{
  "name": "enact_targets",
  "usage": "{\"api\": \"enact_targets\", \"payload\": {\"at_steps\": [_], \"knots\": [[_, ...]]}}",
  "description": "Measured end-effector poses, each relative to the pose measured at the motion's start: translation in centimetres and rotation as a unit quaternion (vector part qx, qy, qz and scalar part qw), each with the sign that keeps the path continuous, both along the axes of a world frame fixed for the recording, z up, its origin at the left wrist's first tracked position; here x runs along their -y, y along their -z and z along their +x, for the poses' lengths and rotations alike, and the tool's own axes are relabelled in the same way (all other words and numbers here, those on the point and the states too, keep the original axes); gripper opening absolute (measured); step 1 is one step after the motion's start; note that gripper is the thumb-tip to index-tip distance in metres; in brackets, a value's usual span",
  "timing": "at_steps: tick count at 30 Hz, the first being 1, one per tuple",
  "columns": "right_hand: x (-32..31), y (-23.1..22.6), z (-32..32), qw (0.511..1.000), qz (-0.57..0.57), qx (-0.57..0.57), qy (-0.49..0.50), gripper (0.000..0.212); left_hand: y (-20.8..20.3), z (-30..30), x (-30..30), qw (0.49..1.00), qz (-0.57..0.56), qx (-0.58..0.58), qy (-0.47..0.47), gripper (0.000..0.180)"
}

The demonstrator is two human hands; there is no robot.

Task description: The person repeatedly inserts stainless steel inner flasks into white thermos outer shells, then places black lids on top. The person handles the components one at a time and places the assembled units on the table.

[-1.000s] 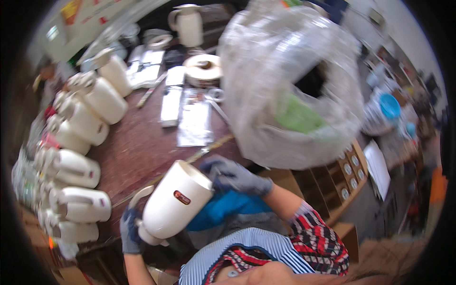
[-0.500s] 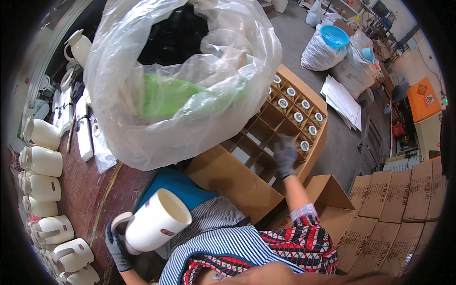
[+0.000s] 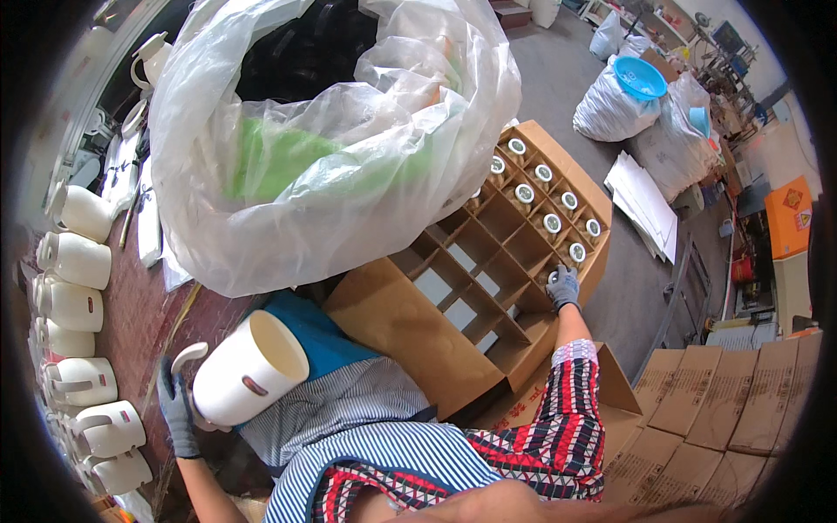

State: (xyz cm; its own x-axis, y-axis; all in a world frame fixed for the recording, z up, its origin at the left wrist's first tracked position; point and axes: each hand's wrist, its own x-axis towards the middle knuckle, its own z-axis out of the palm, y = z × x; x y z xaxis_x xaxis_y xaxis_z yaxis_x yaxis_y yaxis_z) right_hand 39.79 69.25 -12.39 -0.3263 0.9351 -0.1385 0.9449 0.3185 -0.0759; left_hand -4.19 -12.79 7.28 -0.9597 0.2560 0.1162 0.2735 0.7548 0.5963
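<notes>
My left hand (image 3: 180, 411), in a grey glove, grips a white jug body (image 3: 246, 376) near its base. The jug lies tilted, its wide mouth facing up and right and its handle beside my fingers. My right hand (image 3: 565, 287), gloved too, reaches into a divided cardboard carton (image 3: 410, 338). Its fingers close round the white top of a glass bottle (image 3: 552, 278) in a cell by the right edge; the fingertips are partly hidden. Further bottles with round white tops (image 3: 552, 224) fill cells toward the far right, while several nearer cells hold nothing.
A large clear plastic bag (image 3: 349, 231) with black and green contents overhangs the carton's left side. White jugs (image 3: 74, 305) line the dark red table's (image 3: 166, 349) left edge. Closed cartons (image 3: 724, 388) are stacked at right; filled sacks (image 3: 615, 109) stand beyond on the floor.
My right hand has moved right within the carton, from the middle cells onto a bottle top. My left hand has shifted left with the jug, and the whole view has turned slightly.
</notes>
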Motion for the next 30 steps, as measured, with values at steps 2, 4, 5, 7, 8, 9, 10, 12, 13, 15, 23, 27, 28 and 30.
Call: {"api": "enact_targets", "payload": {"at_steps": [2,4,5,7,8,9,10,12,13,15,23,27,28,30], "knots": [[-0.4,-1.7,1.8,0.996,0.072,-0.035,-0.028,0.057,-2.9,0.6,-7.0,0.974,-0.107,-0.196,0.028,0.048],[-0.5,-7.4,1.5,0.991,0.061,-0.080,-0.091,0.057,-9.3,4.0,-15.8,0.932,-0.146,-0.323,0.079,0.051],[0.4,-12.3,0.8,0.986,0.074,-0.070,-0.132,0.057,-9.7,5.5,-18.4,0.919,-0.125,-0.341,0.155,0.053],[4.7,-24.3,-2.5,0.967,0.083,-0.038,-0.238,0.060,-12.3,9.4,-26.6,0.917,-0.052,-0.176,0.354,0.070],[8.1,-30.4,-2.8,0.958,0.078,-0.060,-0.268,0.060,-14.1,11.1,-31.9,0.890,-0.013,-0.071,0.449,0.079],[11.0,-35.0,-4.4,0.941,0.066,-0.096,-0.317,0.060,-12.6,12.6,-35.6,0.865,0.049,-0.089,0.491,0.088],[13.4,-38.2,-6.0,0.926,0.072,-0.126,-0.349,0.060,-12.1,14.0,-39.0,0.835,0.103,-0.073,0.535,0.099],[18.4,-42.3,-9.2,0.902,0.052,-0.183,-0.387,0.061,-9.7,16.3,-44.1,0.792,0.247,-0.050,0.556,0.119],[20.8,-43.4,-10.8,0.894,0.021,-0.214,-0.394,0.060,-9.3,17.2,-45.3,0.779,0.299,-0.011,0.551,0.123],[24.2,-43.3,-13.2,0.874,-0.062,-0.292,-0.384,0.065,-9.7,17.1,-44.9,0.798,0.353,0.071,0.483,0.123],[29.1,-24.7,-12.9,0.504,-0.496,-0.702,-0.085,0.102,-7.7,13.7,-32.0,0.793,0.454,0.143,0.381,0.137],[34.7,-18.3,-10.0,0.472,-0.642,-0.603,-0.025,0.096,-6.0,15.7,-30.2,0.808,0.457,0.174,0.331,0.142],[34.8,-16.3,-9.4,0.512,-0.624,-0.589,-0.043,0.096,-5.3,16.0,-29.9,0.810,0.452,0.164,0.336,0.143],[34.1,-13.1,-9.2,0.585,-0.578,-0.563,-0.084,0.097,-4.9,14.5,-27.5,0.816,0.419,0.078,0.389,0.138]]}}
